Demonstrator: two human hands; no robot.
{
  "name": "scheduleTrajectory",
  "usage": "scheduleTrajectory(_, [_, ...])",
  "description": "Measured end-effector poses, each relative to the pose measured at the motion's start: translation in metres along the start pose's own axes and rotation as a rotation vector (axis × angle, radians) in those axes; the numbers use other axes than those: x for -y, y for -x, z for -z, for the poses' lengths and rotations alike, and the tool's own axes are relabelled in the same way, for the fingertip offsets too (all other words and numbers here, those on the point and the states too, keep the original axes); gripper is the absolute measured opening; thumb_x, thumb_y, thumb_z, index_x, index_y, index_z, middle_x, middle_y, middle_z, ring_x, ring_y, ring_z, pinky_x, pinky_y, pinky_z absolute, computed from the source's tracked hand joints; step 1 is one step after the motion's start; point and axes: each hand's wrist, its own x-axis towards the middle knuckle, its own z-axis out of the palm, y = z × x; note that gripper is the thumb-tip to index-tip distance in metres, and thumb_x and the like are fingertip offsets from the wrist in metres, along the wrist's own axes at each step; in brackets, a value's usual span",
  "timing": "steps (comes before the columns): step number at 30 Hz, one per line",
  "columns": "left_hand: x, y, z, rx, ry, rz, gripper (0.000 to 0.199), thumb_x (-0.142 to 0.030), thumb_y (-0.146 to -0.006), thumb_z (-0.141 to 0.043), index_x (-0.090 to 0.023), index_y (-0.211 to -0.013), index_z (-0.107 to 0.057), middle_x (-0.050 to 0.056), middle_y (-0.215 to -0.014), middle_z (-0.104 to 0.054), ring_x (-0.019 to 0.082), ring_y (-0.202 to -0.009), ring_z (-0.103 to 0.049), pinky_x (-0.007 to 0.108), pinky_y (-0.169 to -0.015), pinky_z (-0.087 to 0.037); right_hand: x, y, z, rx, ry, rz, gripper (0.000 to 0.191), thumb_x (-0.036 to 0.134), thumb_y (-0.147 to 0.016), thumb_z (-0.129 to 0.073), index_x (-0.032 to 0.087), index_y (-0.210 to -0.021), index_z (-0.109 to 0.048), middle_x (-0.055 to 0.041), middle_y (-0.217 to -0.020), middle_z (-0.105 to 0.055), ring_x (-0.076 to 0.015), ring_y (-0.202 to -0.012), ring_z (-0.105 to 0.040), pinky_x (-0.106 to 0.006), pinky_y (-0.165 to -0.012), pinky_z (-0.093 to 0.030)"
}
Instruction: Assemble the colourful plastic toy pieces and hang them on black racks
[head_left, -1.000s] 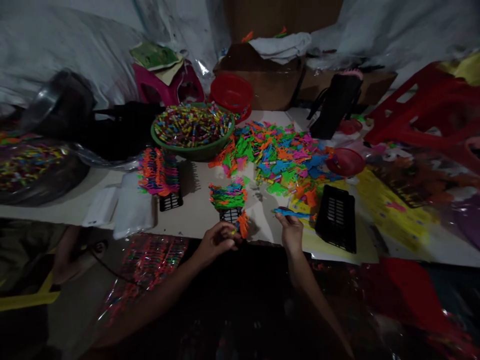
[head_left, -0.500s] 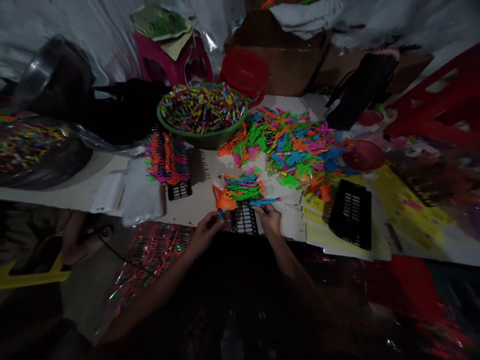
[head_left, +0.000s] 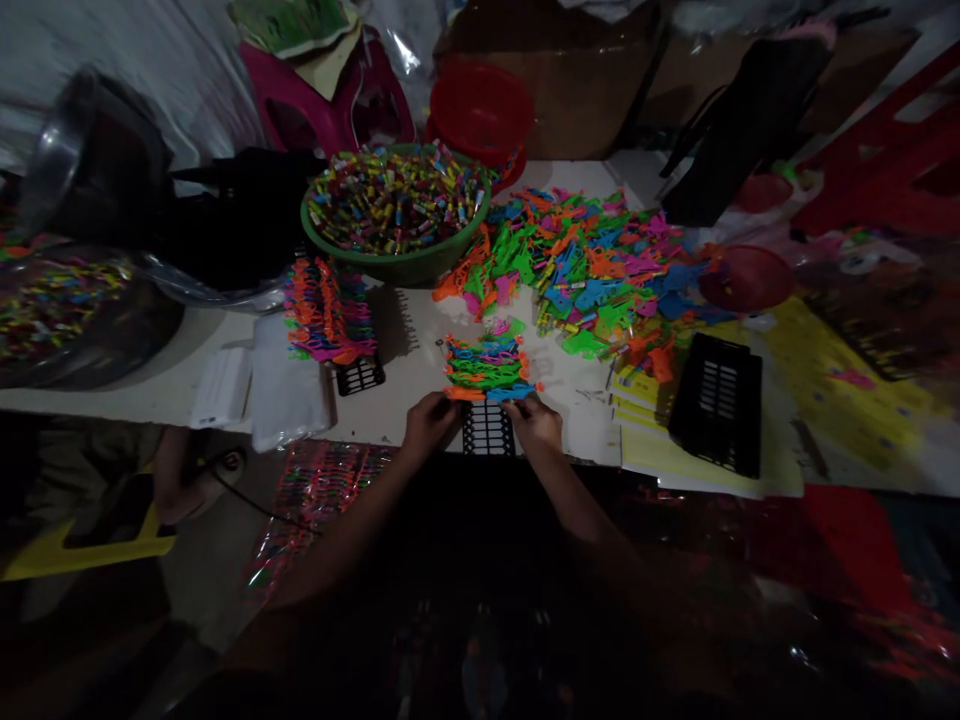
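Observation:
My left hand (head_left: 429, 425) is closed on an orange plastic toy gun (head_left: 466, 395) at the near end of the row in a black slotted rack (head_left: 488, 432). On the other side my right hand (head_left: 537, 422) pinches a blue plastic toy gun (head_left: 508, 393), level with the orange one. Whether these two are seated in the slots cannot be made out. Just behind them, green, blue and orange toy guns (head_left: 487, 368) stand packed across the rack. The rack's near part, between my hands, shows bare slots.
Loose toy guns (head_left: 592, 265) are heaped behind and to the right. A green basin (head_left: 397, 262) holds wrapped candies. A filled rack (head_left: 330, 312) stands left, near clear plastic bags (head_left: 289, 385). Stacked black racks (head_left: 716, 405) lie right. Another person's hand (head_left: 180, 485) shows at lower left.
The orange toy gun has turned from tilted up to flat, and my left hand has moved in with it to the rack. The blue one has shifted left and slightly nearer the row.

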Motion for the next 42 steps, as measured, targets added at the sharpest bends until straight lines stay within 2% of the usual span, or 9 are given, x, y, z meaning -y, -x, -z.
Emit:
scheduleTrajectory(3, [0.000, 0.000, -0.002, -0.028, -0.052, 0.080, 0.022, -0.031, -0.071, -0.059, -0.017, -0.086, -0.064, 0.004, -0.082, -0.068, 0.013, -0.073, -0.062, 0.024, -0.071, -0.047, 0.000, -0.001, 0.001, -0.001, -0.030, 0.027, 0.028, 0.048, -0.074, -0.052, 0.024, -0.072, -0.066, -0.0019, -0.073, -0.068, -0.0174, -0.069, -0.062, -0.027, -0.064, -0.045])
scheduleTrajectory(8, [-0.005, 0.004, -0.004, -0.039, -0.047, 0.131, 0.020, -0.029, -0.071, -0.059, -0.017, -0.085, -0.064, 0.003, -0.081, -0.069, 0.013, -0.073, -0.062, 0.022, -0.070, -0.047, 0.001, -0.001, 0.003, -0.004, -0.034, 0.037, 0.026, 0.048, -0.073, -0.054, 0.025, -0.074, -0.066, -0.0006, -0.074, -0.068, -0.0169, -0.070, -0.061, -0.026, -0.063, -0.045])
scheduleTrajectory(11, [-0.011, 0.004, -0.004, -0.024, -0.072, 0.123, 0.017, -0.029, -0.071, -0.059, -0.017, -0.082, -0.064, 0.002, -0.078, -0.069, 0.013, -0.071, -0.062, 0.022, -0.068, -0.047, 0.003, -0.001, 0.003, 0.024, -0.016, 0.036, 0.025, 0.047, -0.074, -0.053, 0.025, -0.077, -0.065, -0.0009, -0.077, -0.068, -0.0177, -0.074, -0.062, -0.026, -0.064, -0.045])
scheduleTrajectory(18, [-0.024, 0.004, -0.002, 0.035, -0.147, 0.113, 0.014, -0.025, -0.072, -0.060, -0.019, -0.083, -0.065, 0.001, -0.081, -0.070, 0.014, -0.074, -0.064, 0.023, -0.071, -0.047, 0.006, -0.003, 0.003, 0.056, 0.065, 0.023, 0.026, 0.046, -0.074, -0.053, 0.022, -0.068, -0.062, -0.0027, -0.069, -0.067, -0.0189, -0.069, -0.062, -0.027, -0.060, -0.043])
scheduleTrajectory(23, [-0.025, 0.003, -0.003, 0.020, -0.136, 0.140, 0.012, -0.024, -0.071, -0.060, -0.019, -0.081, -0.065, 0.001, -0.078, -0.070, 0.014, -0.073, -0.064, 0.023, -0.068, -0.048, 0.004, -0.002, 0.004, 0.026, -0.017, 0.043, 0.028, 0.049, -0.073, -0.054, 0.023, -0.068, -0.062, -0.0009, -0.064, -0.066, -0.0163, -0.063, -0.061, -0.025, -0.057, -0.042])
scheduleTrajectory(28, [-0.023, 0.001, -0.001, 0.030, -0.147, 0.123, 0.012, -0.026, -0.070, -0.062, -0.019, -0.079, -0.066, 0.000, -0.076, -0.070, 0.013, -0.071, -0.064, 0.022, -0.067, -0.047, 0.005, -0.003, 0.003, 0.033, -0.036, 0.020, 0.027, 0.048, -0.072, -0.055, 0.022, -0.069, -0.064, -0.0026, -0.067, -0.067, -0.0185, -0.066, -0.062, -0.027, -0.062, -0.044])
scheduleTrajectory(33, [-0.018, 0.001, -0.004, -0.036, -0.121, 0.163, 0.014, -0.030, -0.070, -0.061, -0.018, -0.076, -0.065, 0.000, -0.071, -0.069, 0.013, -0.066, -0.063, 0.021, -0.062, -0.047, 0.005, -0.004, 0.005, 0.042, -0.079, 0.036, 0.026, 0.047, -0.073, -0.054, 0.024, -0.068, -0.064, -0.0008, -0.069, -0.068, -0.0171, -0.066, -0.062, -0.026, -0.062, -0.044])
scheduleTrajectory(42, [-0.026, 0.001, -0.006, -0.023, -0.158, 0.161, 0.013, -0.029, -0.068, -0.061, -0.017, -0.074, -0.065, 0.000, -0.071, -0.069, 0.013, -0.066, -0.062, 0.021, -0.062, -0.045, 0.002, -0.006, 0.004, 0.062, -0.081, 0.047, 0.022, 0.044, -0.072, -0.057, 0.023, -0.068, -0.065, -0.0022, -0.071, -0.068, -0.0194, -0.070, -0.063, -0.029, -0.065, -0.045])
